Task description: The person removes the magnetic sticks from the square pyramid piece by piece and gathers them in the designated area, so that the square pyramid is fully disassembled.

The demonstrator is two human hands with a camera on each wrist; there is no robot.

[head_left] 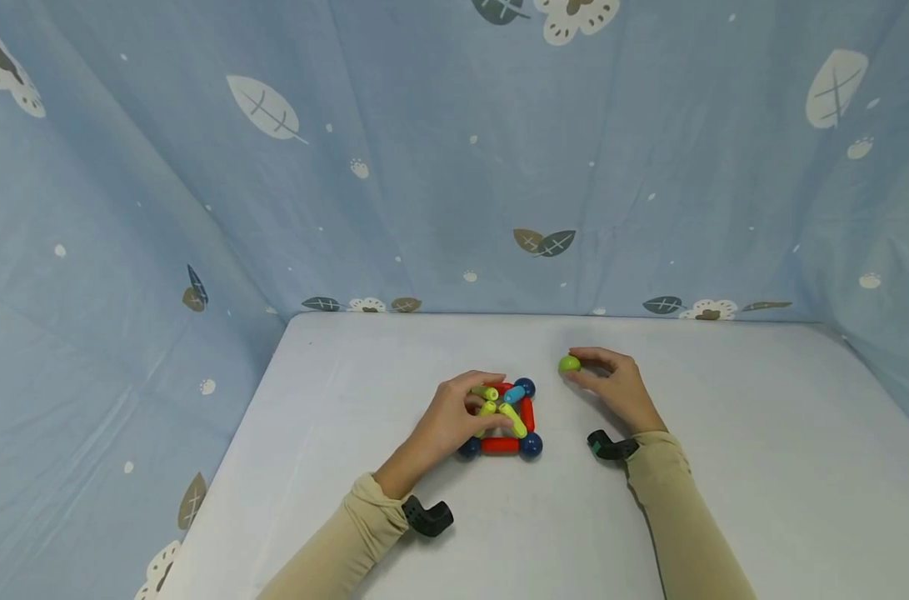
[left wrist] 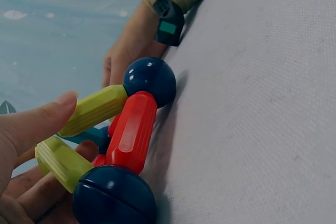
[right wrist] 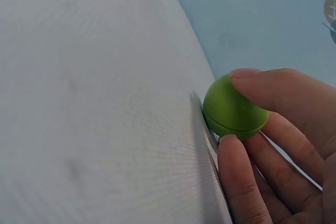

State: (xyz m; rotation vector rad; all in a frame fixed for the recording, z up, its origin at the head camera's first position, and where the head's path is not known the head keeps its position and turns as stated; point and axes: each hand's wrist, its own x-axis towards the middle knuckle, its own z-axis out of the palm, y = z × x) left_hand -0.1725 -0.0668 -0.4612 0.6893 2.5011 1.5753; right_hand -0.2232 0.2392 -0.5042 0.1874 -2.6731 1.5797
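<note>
A magnetic stick-and-ball frame stands on the table: red rods (head_left: 501,446) join dark blue balls (head_left: 531,446) in a square. Yellow-green rods (head_left: 512,420) and a light blue rod (head_left: 514,395) lean inward and up from the corners. My left hand (head_left: 447,414) reaches over its left side, thumb and fingers holding the upper ends of yellow-green rods (left wrist: 97,109). Up close in the left wrist view, a red rod (left wrist: 132,132) links two blue balls. To the right of the frame, my right hand (head_left: 621,393) pinches a green ball (right wrist: 233,109) between thumb and fingers, low over the table.
A white cloth covers the table (head_left: 724,400). Behind it and at its sides hangs a blue curtain (head_left: 424,200) with leaf and flower prints. Each wrist wears a black camera (head_left: 427,518) strapped near the sleeve.
</note>
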